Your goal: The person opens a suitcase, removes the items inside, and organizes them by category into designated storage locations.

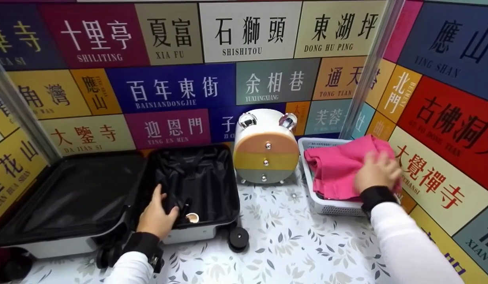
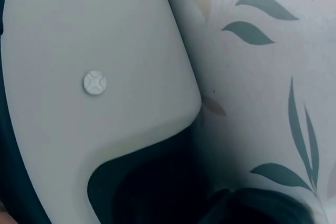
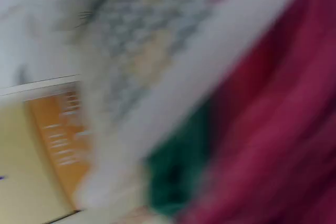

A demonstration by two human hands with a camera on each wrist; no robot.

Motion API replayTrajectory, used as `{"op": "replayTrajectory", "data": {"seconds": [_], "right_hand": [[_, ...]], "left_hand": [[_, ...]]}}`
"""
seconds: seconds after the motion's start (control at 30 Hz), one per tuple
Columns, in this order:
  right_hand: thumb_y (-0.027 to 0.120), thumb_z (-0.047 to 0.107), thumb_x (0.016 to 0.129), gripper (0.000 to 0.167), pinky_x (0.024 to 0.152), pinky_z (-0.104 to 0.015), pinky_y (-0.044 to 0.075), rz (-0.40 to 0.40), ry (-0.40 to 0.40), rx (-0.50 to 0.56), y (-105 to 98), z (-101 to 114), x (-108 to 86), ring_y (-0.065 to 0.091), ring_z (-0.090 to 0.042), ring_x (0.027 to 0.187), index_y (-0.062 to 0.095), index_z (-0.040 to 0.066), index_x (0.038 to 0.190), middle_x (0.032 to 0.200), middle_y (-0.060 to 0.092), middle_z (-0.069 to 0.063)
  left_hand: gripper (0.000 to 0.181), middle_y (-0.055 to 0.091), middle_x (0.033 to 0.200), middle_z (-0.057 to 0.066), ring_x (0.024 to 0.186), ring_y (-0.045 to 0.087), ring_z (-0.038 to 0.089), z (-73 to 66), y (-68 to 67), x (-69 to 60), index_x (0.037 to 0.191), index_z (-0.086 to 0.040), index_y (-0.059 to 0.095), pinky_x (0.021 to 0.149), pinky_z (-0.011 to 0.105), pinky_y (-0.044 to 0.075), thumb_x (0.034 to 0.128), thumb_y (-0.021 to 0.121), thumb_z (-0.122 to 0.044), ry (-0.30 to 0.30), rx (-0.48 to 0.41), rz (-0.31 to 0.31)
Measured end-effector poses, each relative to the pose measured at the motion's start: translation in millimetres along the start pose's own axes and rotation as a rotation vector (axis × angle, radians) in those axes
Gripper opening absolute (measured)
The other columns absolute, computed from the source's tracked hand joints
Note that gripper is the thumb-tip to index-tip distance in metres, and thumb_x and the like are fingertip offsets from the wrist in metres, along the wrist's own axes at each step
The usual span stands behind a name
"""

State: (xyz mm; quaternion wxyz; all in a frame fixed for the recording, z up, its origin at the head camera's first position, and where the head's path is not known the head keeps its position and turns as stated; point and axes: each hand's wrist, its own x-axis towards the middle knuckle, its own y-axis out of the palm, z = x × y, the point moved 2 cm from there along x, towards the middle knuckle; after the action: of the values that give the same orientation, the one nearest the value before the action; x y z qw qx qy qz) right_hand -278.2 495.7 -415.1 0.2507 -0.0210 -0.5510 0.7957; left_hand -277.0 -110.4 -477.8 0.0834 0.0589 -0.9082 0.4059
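My left hand (image 1: 157, 217) hovers over the near side of the open suitcase's right half (image 1: 192, 169), fingers loosely extended and holding nothing. A small round tan and white item (image 1: 192, 217) lies in that half, beside a short dark piece. On the right, my blurred right hand (image 1: 378, 171) lies over a folded pink cloth (image 1: 335, 169) in a white basket (image 1: 317, 205). Blur hides whether its fingers grip the cloth. The right wrist view shows the pink cloth (image 3: 273, 145) and a green cloth (image 3: 178, 161) inside the basket's rim. The left wrist view shows the suitcase's pale outer shell (image 2: 126, 51).
Between suitcase and basket stands a white drawer box (image 1: 266, 157) with three coloured drawers and shiny round knobs. The suitcase's black-lined left half (image 1: 78, 189) lies open. A wheel (image 1: 239, 239) sticks out at its near corner. Sign-covered walls (image 1: 173, 86) enclose the leaf-patterned surface (image 1: 275, 244).
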Motion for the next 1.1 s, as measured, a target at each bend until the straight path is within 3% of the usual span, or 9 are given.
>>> {"op": "replayTrajectory", "data": {"seconds": [0.1,0.2,0.47,0.73,1.1], "right_hand": [[0.057,0.045,0.103,0.079,0.112,-0.086,-0.013,0.178,-0.104,-0.031,17,17,-13.3,-0.009,-0.074,0.148,0.024,0.010,0.166,0.168,-0.008,-0.040],[0.049,0.068,0.101,0.093,0.109,-0.086,-0.021,0.320,-0.113,-0.024,36,15,-23.6,-0.022,-0.074,0.145,0.010,0.019,0.170,0.167,-0.019,-0.037],[0.039,0.073,0.102,0.094,0.108,-0.087,-0.021,0.463,-0.075,-0.099,45,16,-21.8,-0.023,-0.074,0.144,0.010,0.014,0.169,0.167,-0.016,-0.038],[0.038,0.072,0.103,0.094,0.108,-0.088,-0.019,0.487,-0.058,-0.165,50,16,-20.5,-0.022,-0.075,0.143,0.011,0.011,0.169,0.167,-0.015,-0.039],[0.040,0.072,0.102,0.096,0.110,-0.087,-0.018,0.504,-0.044,-0.172,49,20,-24.5,-0.019,-0.075,0.145,0.010,0.009,0.168,0.167,-0.014,-0.039]], "left_hand": [[0.091,0.057,0.154,0.020,0.139,0.054,0.049,-0.3,1.1,1.3,0.167,-0.004,0.019,0.115,0.067,0.038,0.0953,0.071,-0.024,0.012,0.008,-0.005],[0.092,0.057,0.154,0.021,0.139,0.054,0.049,-1.3,2.9,0.3,0.166,-0.003,0.020,0.114,0.069,0.038,0.0944,0.072,-0.025,0.022,0.036,-0.007],[0.094,0.051,0.156,0.030,0.138,0.053,0.051,2.4,2.9,-1.4,0.167,-0.005,0.020,0.110,0.071,0.041,0.0956,0.071,-0.040,-0.007,0.122,0.017],[0.099,0.051,0.157,0.027,0.138,0.053,0.051,1.1,5.8,-0.2,0.167,-0.008,0.023,0.109,0.070,0.043,0.0931,0.072,-0.051,-0.040,0.162,0.032],[0.102,0.051,0.155,0.030,0.141,0.051,0.049,1.0,10.0,1.2,0.166,-0.007,0.027,0.111,0.067,0.044,0.0885,0.073,-0.056,-0.074,0.218,0.059]]}}
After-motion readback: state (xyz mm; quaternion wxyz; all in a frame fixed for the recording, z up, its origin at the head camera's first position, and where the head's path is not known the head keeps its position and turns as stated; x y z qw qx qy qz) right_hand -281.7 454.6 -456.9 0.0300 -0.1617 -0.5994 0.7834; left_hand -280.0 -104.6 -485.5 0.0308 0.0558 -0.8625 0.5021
